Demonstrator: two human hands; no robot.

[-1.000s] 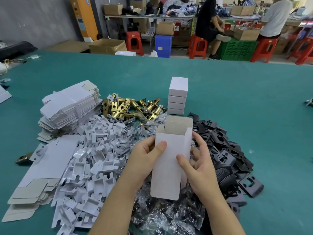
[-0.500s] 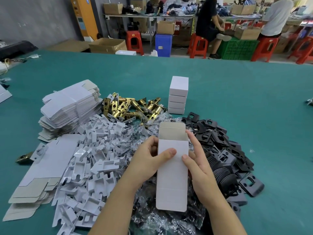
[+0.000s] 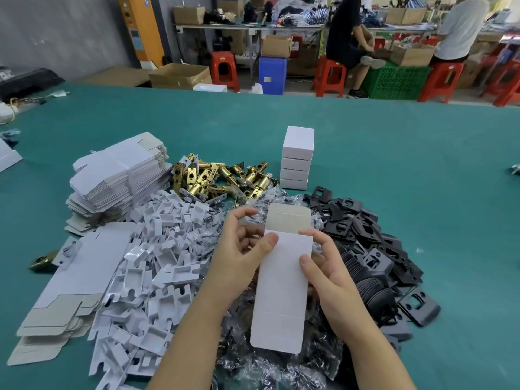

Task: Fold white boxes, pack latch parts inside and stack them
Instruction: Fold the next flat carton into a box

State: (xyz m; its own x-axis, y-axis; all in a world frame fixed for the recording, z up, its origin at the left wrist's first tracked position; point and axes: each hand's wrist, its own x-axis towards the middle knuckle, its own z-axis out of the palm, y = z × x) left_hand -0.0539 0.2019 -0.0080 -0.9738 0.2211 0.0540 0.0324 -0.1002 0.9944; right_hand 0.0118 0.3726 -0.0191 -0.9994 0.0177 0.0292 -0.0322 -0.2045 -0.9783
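Observation:
I hold a white box blank (image 3: 281, 288) upright above the parts, its grey top flap standing up. My left hand (image 3: 242, 257) pinches its upper left edge with the thumb on the front. My right hand (image 3: 329, 274) grips its right edge. A stack of several folded white boxes (image 3: 297, 159) stands behind. Brass latch parts (image 3: 222, 178) lie in a heap to the left of that stack. Flat box blanks (image 3: 118, 175) are piled at the far left.
White plastic inserts (image 3: 152, 266) cover the table (image 3: 422, 170) at my left, black strike plates (image 3: 371, 246) at my right, clear bags (image 3: 281, 367) beneath the box. More flat blanks (image 3: 70, 288) lie at the near left. Two persons sit on red stools beyond the table.
The box has flattened from an opened tube into a flat blank and dropped a little lower. My left fingers have spread open behind its top edge.

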